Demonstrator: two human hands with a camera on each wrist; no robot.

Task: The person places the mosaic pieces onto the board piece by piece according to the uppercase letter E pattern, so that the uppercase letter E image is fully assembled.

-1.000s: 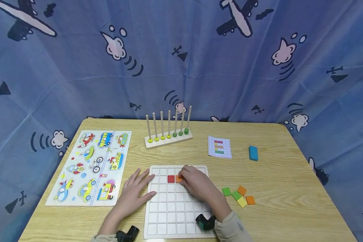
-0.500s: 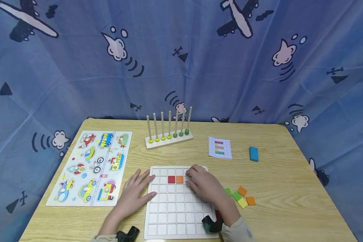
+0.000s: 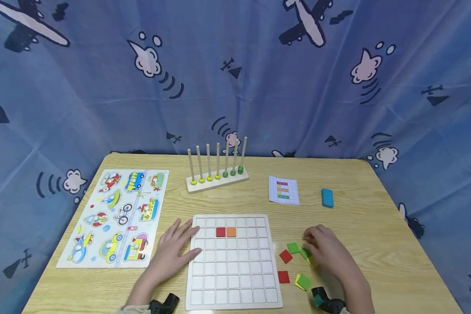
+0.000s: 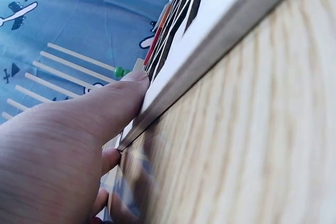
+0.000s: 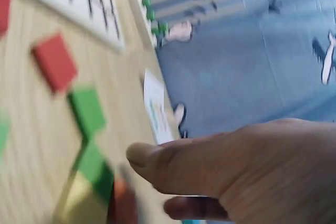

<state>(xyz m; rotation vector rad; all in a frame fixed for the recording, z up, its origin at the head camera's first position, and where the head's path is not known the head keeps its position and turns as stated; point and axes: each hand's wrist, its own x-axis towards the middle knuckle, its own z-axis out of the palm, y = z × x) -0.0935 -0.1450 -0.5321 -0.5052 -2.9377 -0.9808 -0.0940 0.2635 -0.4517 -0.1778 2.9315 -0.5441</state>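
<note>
A white grid board [image 3: 234, 262] lies flat on the table, with a red tile [image 3: 220, 232] and an orange tile [image 3: 231, 232] side by side in its second row. My left hand [image 3: 173, 253] rests spread at the board's left edge, its thumb touching the frame in the left wrist view. Over the loose tiles at the right hovers my right hand [image 3: 327, 250], fingers slightly bent, with nothing seen between them. Below its fingertips are green tiles [image 5: 87, 111], a yellow tile [image 5: 81, 203] and a blurred orange tile [image 5: 125, 200], partly covered in the head view.
Red tiles [image 3: 285, 256] lie beside the board's right edge, near a green tile [image 3: 304, 282] overlapping a yellow one. Behind stand a peg rack [image 3: 217, 179] with beads, a pattern card [image 3: 284, 190] and a blue block [image 3: 327, 198]. A vehicle puzzle board [image 3: 114, 218] lies left.
My right hand has let go of the orange tile on the board and moved right, over the loose tiles. My left hand has stayed in place.
</note>
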